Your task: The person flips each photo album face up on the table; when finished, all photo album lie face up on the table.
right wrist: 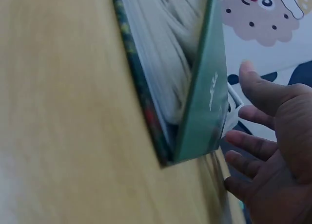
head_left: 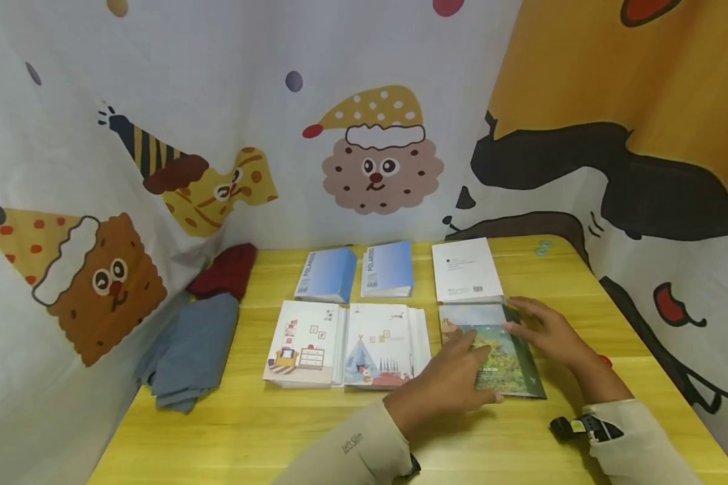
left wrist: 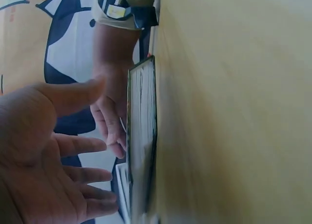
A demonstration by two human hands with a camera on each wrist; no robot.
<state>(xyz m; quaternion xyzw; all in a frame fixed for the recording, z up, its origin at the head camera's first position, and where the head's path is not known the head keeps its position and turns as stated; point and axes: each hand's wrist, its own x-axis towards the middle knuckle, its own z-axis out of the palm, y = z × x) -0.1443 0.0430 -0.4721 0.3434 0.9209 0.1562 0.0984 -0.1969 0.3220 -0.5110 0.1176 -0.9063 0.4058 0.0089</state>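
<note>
A photo album (head_left: 505,360) with a garden picture and a dark green spine lies flat at the right of the table, its page edges facing me. Over its left part spreads my left hand (head_left: 445,378), fingers apart; the left wrist view shows that palm (left wrist: 46,160) beside the album's page block (left wrist: 141,107). My right hand (head_left: 549,335) is at the album's upper right edge, fingers extended. In the right wrist view its relaxed fingers (right wrist: 253,143) are just beside the green spine (right wrist: 204,102). Neither hand grips anything.
Behind the album lies a white book (head_left: 466,269). Two blue Polaroid albums (head_left: 327,273) lie at the back middle, with white illustrated albums (head_left: 303,343) in front. Grey-blue cloth (head_left: 194,350) and dark red cloth (head_left: 227,269) sit at the left. A printed curtain (head_left: 267,40) hangs behind the table.
</note>
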